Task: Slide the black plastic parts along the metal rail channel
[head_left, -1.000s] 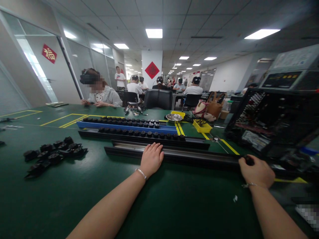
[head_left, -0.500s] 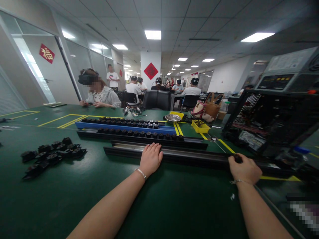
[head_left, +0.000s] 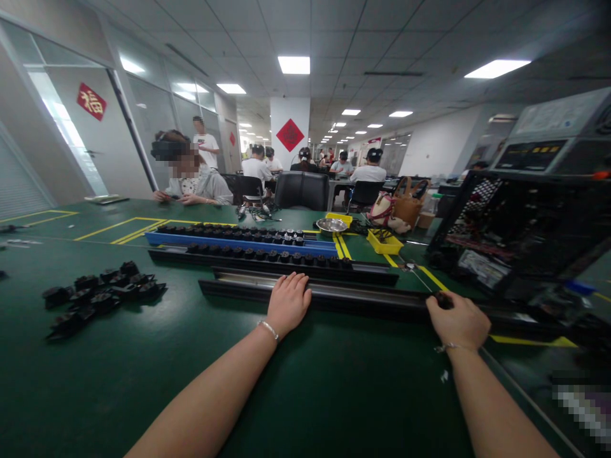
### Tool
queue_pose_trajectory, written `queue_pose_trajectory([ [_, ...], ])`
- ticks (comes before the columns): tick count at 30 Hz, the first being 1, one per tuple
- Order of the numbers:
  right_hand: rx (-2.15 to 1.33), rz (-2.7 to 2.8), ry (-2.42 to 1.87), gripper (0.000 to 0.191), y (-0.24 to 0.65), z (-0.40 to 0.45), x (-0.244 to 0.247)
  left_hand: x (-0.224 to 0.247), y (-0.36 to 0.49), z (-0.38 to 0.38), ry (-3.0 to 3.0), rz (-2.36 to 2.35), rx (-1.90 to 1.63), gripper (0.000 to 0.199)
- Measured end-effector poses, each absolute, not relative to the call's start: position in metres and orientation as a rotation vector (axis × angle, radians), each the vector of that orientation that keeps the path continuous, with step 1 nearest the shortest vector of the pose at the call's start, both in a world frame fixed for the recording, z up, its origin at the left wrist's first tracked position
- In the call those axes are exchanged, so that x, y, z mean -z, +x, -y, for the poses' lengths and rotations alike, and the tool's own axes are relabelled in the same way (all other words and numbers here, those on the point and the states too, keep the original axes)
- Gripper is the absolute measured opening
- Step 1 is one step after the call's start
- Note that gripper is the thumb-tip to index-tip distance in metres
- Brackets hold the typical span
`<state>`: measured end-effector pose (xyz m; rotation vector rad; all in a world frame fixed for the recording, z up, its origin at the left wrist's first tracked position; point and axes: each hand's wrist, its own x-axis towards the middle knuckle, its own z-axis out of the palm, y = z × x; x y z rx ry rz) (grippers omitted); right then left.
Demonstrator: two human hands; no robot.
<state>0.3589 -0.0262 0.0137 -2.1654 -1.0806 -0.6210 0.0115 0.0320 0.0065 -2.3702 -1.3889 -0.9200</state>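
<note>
A long black rail [head_left: 363, 294] with a bare metal strip inside its channel lies across the green table in front of me. My left hand [head_left: 289, 304] rests over its near wall, fingers stretched across the channel. Toward the right end, my right hand [head_left: 459, 321] is closed around a small round black part [head_left: 443, 299] at the channel; the fingers hide most of it. Behind lies a second black rail [head_left: 372, 275] carrying a row of round black parts [head_left: 272, 256]. A blue rail [head_left: 210, 244] with similar parts stands farther back.
Loose black parts [head_left: 102, 296] lie in a heap on the left. At the right stands an open black computer case [head_left: 520, 222]. Beyond the rails are a metal bowl [head_left: 331, 225] and a yellow tray [head_left: 384, 243]. A co-worker [head_left: 191, 181] sits across the table.
My right hand has slid a little to the left along the rail with the small black part. My left hand stays in place on the rail.
</note>
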Motion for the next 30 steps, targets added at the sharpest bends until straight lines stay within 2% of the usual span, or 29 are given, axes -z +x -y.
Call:
queue_pose_trajectory([
  [20, 0.59, 1.358, -2.03, 0.028, 0.33, 0.016, -0.017, -0.005, 0.012, -0.034, -2.361, 1.381, 0.914, 0.035],
  [30, 0.471, 1.378, -2.064, 0.03, 0.312, 0.014, -0.02, -0.004, 0.012, -0.034, -2.355, 1.367, 0.935, 0.036],
])
